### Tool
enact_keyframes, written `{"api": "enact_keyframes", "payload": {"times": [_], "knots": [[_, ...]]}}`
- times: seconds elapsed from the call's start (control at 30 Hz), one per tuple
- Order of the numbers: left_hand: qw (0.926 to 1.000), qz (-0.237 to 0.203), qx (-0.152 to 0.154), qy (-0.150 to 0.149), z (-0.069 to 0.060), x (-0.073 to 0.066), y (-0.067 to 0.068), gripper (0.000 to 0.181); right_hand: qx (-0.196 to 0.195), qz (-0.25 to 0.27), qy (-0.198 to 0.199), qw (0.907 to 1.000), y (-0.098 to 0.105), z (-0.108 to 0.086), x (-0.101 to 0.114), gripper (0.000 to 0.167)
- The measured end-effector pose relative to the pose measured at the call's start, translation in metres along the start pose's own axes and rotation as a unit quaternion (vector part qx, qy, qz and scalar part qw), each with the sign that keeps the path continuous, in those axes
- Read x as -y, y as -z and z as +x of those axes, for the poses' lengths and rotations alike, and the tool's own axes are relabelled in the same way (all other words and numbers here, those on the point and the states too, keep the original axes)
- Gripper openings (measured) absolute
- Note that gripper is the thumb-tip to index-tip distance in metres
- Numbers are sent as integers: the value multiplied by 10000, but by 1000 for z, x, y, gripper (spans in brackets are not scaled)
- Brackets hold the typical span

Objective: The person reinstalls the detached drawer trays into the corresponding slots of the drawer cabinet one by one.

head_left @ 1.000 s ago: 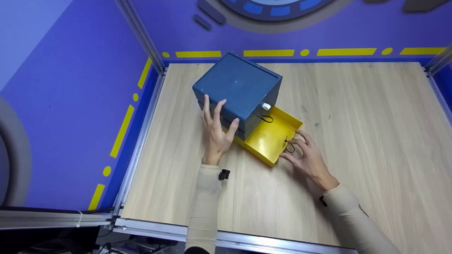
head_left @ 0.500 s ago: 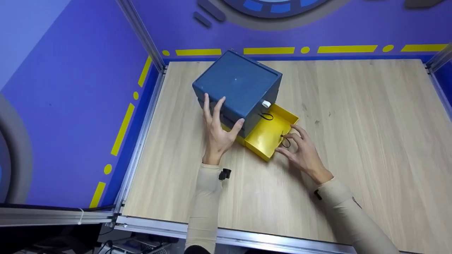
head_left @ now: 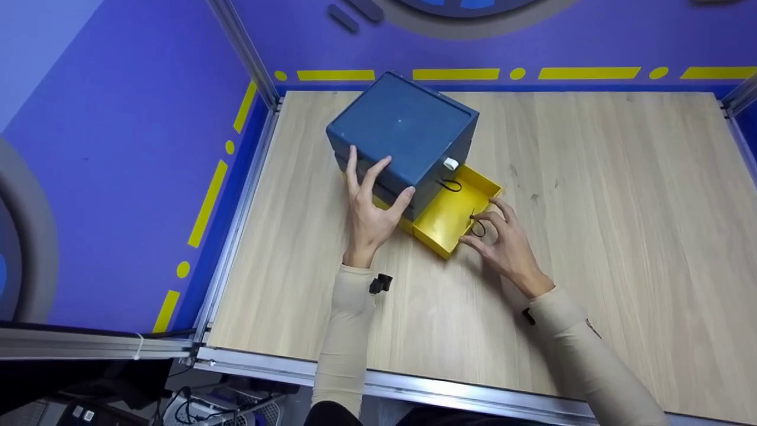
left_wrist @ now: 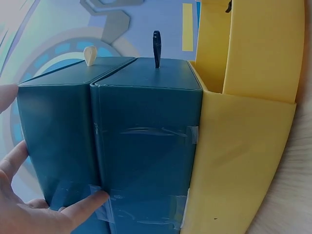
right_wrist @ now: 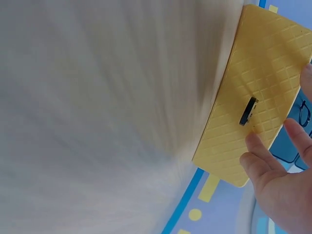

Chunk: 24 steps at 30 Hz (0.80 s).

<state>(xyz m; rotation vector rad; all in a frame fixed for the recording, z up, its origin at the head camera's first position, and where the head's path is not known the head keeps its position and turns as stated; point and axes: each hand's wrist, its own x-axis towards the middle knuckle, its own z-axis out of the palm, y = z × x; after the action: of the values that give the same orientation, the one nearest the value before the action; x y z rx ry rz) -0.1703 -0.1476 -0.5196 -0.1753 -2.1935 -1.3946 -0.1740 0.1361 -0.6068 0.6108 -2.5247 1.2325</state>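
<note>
A stack of drawer boxes has two dark blue units [head_left: 402, 130] above a yellow casing [left_wrist: 239, 146]. The yellow drawer [head_left: 446, 216] at the bottom is pulled partway out, and nothing shows lying inside it. My left hand [head_left: 372, 222] rests with spread fingers against the side and top edge of the blue units. At the drawer's front panel [right_wrist: 278, 63], my right hand [head_left: 511, 251] touches with fairly straight fingers and thumb, around a black loop pull [right_wrist: 248, 111]. The fingertips are beside that loop, not plainly gripping it.
The blue units carry a white tab [head_left: 450, 163] and a black loop [head_left: 451, 186]. The stack stands on a wood-grain table [head_left: 621, 236] with a metal front rail [head_left: 443, 393]. Blue panels [head_left: 142, 148] wall the left and back.
The yellow drawer has slid a little inward, toward the stack, with my right hand following at its front. My left hand stays on the blue units. The head view has tilted slightly down.
</note>
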Motion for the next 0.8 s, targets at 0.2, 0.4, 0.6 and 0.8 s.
{"api": "enact_keyframes", "payload": {"times": [0.2,0.4,0.6,0.8], "knots": [[10000,39,52,53,-1,0,1,65,6,23,-120,9999,-5,5,2,48],[10000,11,12,75,-3,-1,3,64,-27,5,-205,9998,-14,10,7,58],[10000,-6,6,29,-1,1,2,64,-17,267,-503,9984,-22,18,12,64],[9999,-32,39,95,2,2,1,64,-24,563,-743,9956,-28,21,12,66]]}}
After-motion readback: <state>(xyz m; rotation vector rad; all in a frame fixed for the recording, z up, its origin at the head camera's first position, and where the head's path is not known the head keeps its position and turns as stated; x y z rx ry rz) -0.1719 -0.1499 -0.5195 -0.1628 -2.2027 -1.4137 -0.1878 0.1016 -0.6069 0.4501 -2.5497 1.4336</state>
